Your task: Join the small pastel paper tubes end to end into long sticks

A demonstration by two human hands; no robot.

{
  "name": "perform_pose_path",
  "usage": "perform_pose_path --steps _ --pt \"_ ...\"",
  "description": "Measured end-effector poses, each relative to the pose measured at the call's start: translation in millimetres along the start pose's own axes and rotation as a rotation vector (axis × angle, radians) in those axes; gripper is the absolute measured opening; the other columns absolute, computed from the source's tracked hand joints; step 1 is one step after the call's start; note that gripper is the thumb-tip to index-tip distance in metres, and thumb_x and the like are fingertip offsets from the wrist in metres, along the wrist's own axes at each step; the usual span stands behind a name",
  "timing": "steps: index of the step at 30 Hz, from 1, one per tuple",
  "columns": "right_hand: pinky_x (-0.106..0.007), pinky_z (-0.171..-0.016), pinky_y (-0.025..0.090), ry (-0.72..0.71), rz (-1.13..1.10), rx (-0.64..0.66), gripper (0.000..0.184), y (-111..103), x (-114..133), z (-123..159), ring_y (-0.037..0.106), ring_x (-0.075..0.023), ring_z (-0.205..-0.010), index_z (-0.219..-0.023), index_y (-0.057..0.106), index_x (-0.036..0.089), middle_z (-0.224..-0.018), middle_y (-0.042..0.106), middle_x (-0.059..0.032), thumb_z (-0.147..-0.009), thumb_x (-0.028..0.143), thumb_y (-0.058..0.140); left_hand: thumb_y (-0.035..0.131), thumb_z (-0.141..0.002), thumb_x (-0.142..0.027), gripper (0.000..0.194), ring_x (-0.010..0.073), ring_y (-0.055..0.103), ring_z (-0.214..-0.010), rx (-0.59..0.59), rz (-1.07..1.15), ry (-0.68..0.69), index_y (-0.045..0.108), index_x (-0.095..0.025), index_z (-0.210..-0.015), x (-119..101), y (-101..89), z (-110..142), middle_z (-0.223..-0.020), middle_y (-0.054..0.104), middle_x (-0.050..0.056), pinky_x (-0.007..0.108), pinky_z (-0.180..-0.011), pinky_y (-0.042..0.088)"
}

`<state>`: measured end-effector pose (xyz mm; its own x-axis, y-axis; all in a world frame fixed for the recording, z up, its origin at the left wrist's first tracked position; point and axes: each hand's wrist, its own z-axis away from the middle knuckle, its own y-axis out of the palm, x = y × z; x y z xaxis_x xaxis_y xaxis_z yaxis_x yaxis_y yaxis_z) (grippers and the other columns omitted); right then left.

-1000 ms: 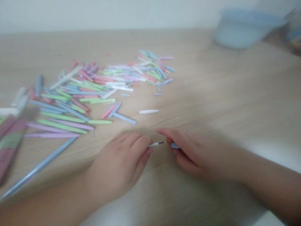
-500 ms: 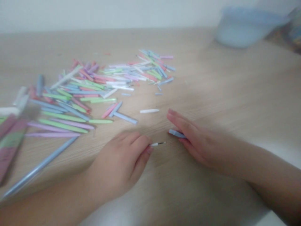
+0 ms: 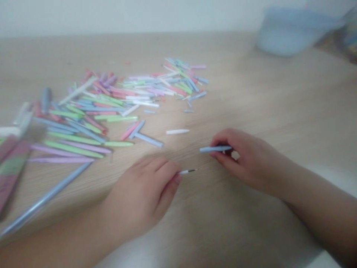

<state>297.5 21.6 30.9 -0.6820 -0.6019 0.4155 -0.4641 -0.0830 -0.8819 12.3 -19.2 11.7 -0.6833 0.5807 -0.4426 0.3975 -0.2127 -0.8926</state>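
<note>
my left grip [image 3: 178,175] is closed on a thin white rod with a dark, narrow tip [image 3: 185,172]; the tip points toward my right hand. my right grip [image 3: 216,149] pinches a light blue, slender, tapered plastic piece [image 3: 208,149] between thumb and fingers, above the pale wood-grain table [image 3: 251,100]. the two held parts are apart, the blue piece farther from me. a white, pointed plastic piece [image 3: 177,131] lies on the table between my hands and the loose pile of pink, green, blue, white and purple plastic pieces [image 3: 111,100]. a long blue tube [image 3: 47,199] lies left of my left forearm. a pale blue container [image 3: 290,33], blurred, is at the far right.
</note>
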Motion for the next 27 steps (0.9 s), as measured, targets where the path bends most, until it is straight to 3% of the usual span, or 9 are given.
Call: perform_pose_path --steps 3,7,12,15,17,21,23,27 --pt "-0.028 -0.064 0.048 0.05 0.017 -0.045 0.009 -1 3 1 0.063 -0.0169 -0.071 -0.105 0.061 0.022 -0.089 0.068 -0.0011 -0.098 0.025 0.067 0.046 -0.108 -0.029 0.019 0.025 0.061 -0.087 0.001 0.008 0.002 0.061 -0.023 -0.099 -1 -0.4 0 -0.09 0.065 0.003 0.039 -0.078 0.044" --pt "-0.031 -0.072 0.051 0.002 0.051 -0.012 0.008 -4 4 1 0.068 -0.0198 -0.08 -0.105 0.064 0.021 -0.094 0.073 -0.0036 -0.101 0.028 0.064 0.046 -0.108 -0.028 0.018 0.0252 0.06 -0.086 -0.015 0.004 0.009 0.06 -0.023 -0.098 -1 -0.3 1 -0.089 0.064 0.003 0.039 -0.076 0.043" --pt "-0.038 -0.089 0.055 -0.043 0.133 0.098 0.032 5 -6 3 0.073 -0.0259 -0.104 -0.138 0.062 0.022 -0.121 0.076 -0.0094 -0.108 0.028 0.052 0.047 -0.106 -0.025 0.02 0.0252 0.059 -0.082 -0.03 -0.008 0.057 0.059 -0.021 -0.092 0 -0.3 1 -0.085 0.064 0.004 0.04 -0.074 0.043" --pt "-0.041 -0.095 0.054 -0.114 0.215 0.201 0.036 16 -9 7 0.07 -0.0274 -0.112 -0.142 0.058 0.019 -0.127 0.072 -0.0118 -0.107 0.021 0.052 0.045 -0.105 -0.022 0.021 0.0247 0.059 -0.079 -0.019 -0.012 0.123 0.061 -0.02 -0.091 -2 -0.1 1 -0.083 0.064 0.004 0.04 -0.073 0.043" --pt "-0.041 -0.093 0.054 -0.158 0.286 0.217 0.031 23 -6 8 0.068 -0.0279 -0.107 -0.135 0.06 0.016 -0.123 0.07 -0.0135 -0.106 0.017 0.05 0.046 -0.102 -0.019 0.019 0.0236 0.059 -0.077 0.004 -0.005 0.197 0.061 -0.019 -0.09 -4 0.3 2 -0.081 0.063 0.004 0.04 -0.072 0.043" --pt "-0.04 -0.081 0.052 -0.143 0.385 0.111 0.017 34 8 2 0.067 -0.0283 -0.092 -0.11 0.065 0.014 -0.103 0.07 -0.0136 -0.107 0.017 0.048 0.051 -0.096 -0.017 0.015 0.0206 0.057 -0.072 0.092 -0.015 0.335 0.058 -0.021 -0.083 -8 2.1 5 -0.079 0.064 0.001 0.039 -0.069 0.041" --pt "-0.039 -0.078 0.05 -0.1 0.348 0.076 0.013 38 14 -4 0.067 -0.0279 -0.089 -0.103 0.064 0.015 -0.099 0.07 -0.0123 -0.105 0.019 0.052 0.056 -0.094 -0.02 0.015 0.0198 0.057 -0.07 0.101 -0.044 0.397 0.056 -0.022 -0.08 -11 3.6 7 -0.076 0.063 -0.001 0.04 -0.068 0.04" --pt "-0.034 -0.072 0.046 0.043 0.145 0.153 0.005 41 22 -17 0.07 -0.0246 -0.085 -0.101 0.066 0.02 -0.094 0.075 -0.0054 -0.096 0.02 0.065 0.067 -0.091 -0.031 0.02 0.0195 0.058 -0.066 0.082 -0.13 0.521 0.057 -0.022 -0.076 -19 7.1 11 -0.072 0.065 -0.002 0.042 -0.066 0.042"
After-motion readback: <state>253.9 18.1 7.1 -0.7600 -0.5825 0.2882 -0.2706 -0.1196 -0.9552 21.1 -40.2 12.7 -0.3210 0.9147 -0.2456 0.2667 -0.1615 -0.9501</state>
